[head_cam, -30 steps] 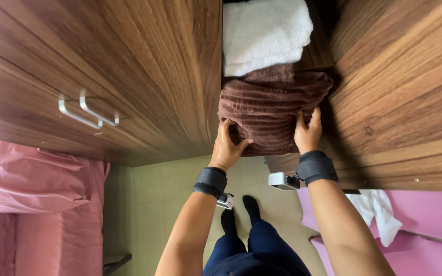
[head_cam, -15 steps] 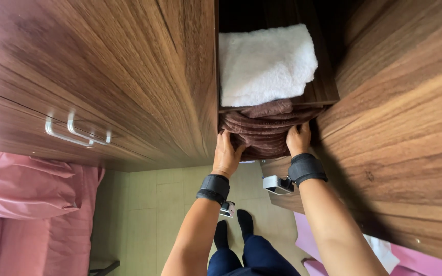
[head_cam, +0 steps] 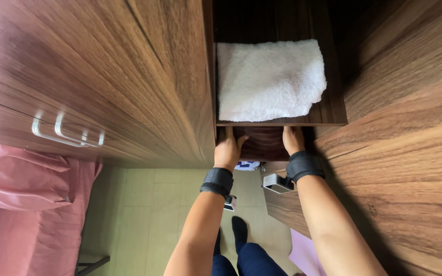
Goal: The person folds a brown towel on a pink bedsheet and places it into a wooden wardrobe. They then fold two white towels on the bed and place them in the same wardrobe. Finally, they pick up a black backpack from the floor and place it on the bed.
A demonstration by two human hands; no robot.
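Note:
A folded brown towel [head_cam: 264, 144] lies in a wardrobe compartment just under the shelf board [head_cam: 328, 121], mostly in shadow. My left hand [head_cam: 228, 149] grips its left end. On the towel's right end sits my right hand [head_cam: 292, 139], its fingers reaching in under the shelf. Both wrists wear black bands. A folded white towel [head_cam: 269, 79] rests on the shelf above, untouched.
A closed wooden wardrobe door with two metal handles [head_cam: 67, 134] fills the left. An open wooden door [head_cam: 410, 153] stands close on the right. Pink bedding [head_cam: 21, 184] lies at lower left, pale floor tiles [head_cam: 144, 204] below, and my dark-trousered legs [head_cam: 241, 255].
Both hands have pushed the brown towel deeper into the compartment beneath the white towel's shelf. Most of the towel is now hidden in shadow, and the view has tilted up.

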